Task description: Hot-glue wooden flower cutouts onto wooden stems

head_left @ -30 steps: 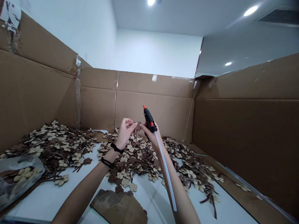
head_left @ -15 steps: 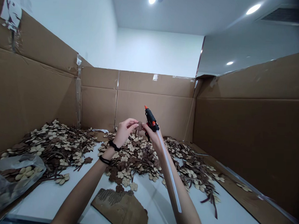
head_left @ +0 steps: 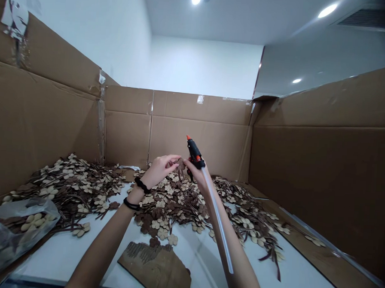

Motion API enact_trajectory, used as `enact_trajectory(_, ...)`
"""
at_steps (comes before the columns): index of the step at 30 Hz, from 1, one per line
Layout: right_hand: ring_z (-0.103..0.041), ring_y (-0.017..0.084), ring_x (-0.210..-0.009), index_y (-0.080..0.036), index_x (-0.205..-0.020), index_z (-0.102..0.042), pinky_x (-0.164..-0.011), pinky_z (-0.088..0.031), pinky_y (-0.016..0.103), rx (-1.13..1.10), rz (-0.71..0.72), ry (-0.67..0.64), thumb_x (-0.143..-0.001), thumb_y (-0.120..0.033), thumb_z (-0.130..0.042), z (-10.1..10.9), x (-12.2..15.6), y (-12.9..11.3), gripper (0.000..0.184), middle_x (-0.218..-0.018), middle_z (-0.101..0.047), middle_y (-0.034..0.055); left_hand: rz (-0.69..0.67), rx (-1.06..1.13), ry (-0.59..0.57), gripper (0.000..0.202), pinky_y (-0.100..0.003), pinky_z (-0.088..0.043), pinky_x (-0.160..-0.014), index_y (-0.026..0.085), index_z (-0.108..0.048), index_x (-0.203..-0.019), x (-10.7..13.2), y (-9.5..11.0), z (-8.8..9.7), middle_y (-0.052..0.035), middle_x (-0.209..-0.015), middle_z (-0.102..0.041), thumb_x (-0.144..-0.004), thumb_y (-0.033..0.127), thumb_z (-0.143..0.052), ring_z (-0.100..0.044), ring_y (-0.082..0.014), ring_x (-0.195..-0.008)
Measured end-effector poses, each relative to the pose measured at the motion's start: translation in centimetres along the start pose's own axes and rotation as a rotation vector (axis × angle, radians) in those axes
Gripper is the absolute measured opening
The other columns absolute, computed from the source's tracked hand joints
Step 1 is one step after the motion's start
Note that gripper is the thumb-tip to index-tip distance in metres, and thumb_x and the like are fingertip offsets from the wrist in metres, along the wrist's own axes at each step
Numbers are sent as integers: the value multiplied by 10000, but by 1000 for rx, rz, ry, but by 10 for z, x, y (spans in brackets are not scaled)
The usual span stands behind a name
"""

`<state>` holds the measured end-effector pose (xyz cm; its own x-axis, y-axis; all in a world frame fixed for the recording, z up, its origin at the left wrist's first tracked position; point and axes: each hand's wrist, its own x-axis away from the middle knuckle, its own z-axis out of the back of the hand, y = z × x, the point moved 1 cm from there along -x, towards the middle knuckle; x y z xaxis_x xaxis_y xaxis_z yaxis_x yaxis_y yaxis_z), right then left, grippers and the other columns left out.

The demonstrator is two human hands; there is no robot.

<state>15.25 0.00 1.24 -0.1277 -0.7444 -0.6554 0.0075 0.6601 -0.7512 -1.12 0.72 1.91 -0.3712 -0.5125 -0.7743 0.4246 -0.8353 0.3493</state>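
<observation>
A: Where is the flat dark-brown flower-shaped piece (head_left: 180,164)?

B: Mid-view, between both hands; the left hand (head_left: 158,172), between eight and nine o'clock, pinches it, thumb and fingertips nearly together

A: And the right hand (head_left: 195,173)?

B: Between three and four, thumb at the piece's edge, hand wrapped around the black, orange-tipped glue gun (head_left: 195,154), nozzle towards eleven; its other fingers are mostly hidden

A: Farther out?

B: Towards six, a heap of beige and brown flower shapes (head_left: 163,202), then a torn brown cardboard sheet (head_left: 156,269); at eight, a translucent plastic bag (head_left: 6,248)
</observation>
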Motion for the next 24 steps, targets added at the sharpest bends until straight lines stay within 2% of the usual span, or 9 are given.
enact_trajectory(3,-493,136,-701,-186,-798,-534,-671,-404,273,-18,-23,11,-637,-389,-702,0,1,-2,309,-755,-515,-7,32,44,10,298,-244,-478,-647,185,-634,-1123,0,-1,-2,-41,-936,-714,-858,274,-530,-634,-142,-737)
enact_trajectory(9,-549,156,-744,-189,-835,-548,-706,-431,290,-38,-37,23,-621,-383,-718,0,2,-4,335,-793,-568,8,70,178,63,253,-249,-475,-721,147,-635,-1048,-1,-3,-5,-69,-987,-703,-840,237,-524,-645,-150,-840)
enact_trajectory(13,-544,152,-726,-192,-819,-543,-697,-434,291,-15,7,32,-641,-410,-707,1,0,-1,325,-778,-562,4,159,317,-24,311,-247,-466,-698,152,-564,-1108,-2,-3,-6,-51,-916,-670,-859,332,-513,-618,-144,-793)
enact_trajectory(16,-535,146,-706,-194,-797,-536,-703,-437,295,13,78,6,-659,-412,-698,0,-2,2,305,-754,-551,-3,268,422,-69,312,-248,-449,-643,154,-558,-980,-3,-5,-10,-23,-811,-607,-890,426,-436,-564,-125,-671)
enact_trajectory(19,-529,144,-691,-200,-798,-529,-689,-437,291,47,130,-9,-677,-401,-688,-2,-2,3,283,-743,-548,-8,298,491,-87,295,-240,-421,-622,167,-502,-792,-4,-4,-16,15,-700,-505,-875,444,-446,-499,-112,-627)
enact_trajectory(24,-521,146,-699,-203,-812,-519,-682,-434,285,87,158,5,-708,-423,-654,-4,-1,1,278,-754,-543,-2,262,505,-65,256,-213,-394,-599,185,-416,-768,-2,3,-19,40,-689,-404,-873,414,-464,-422,-93,-626)
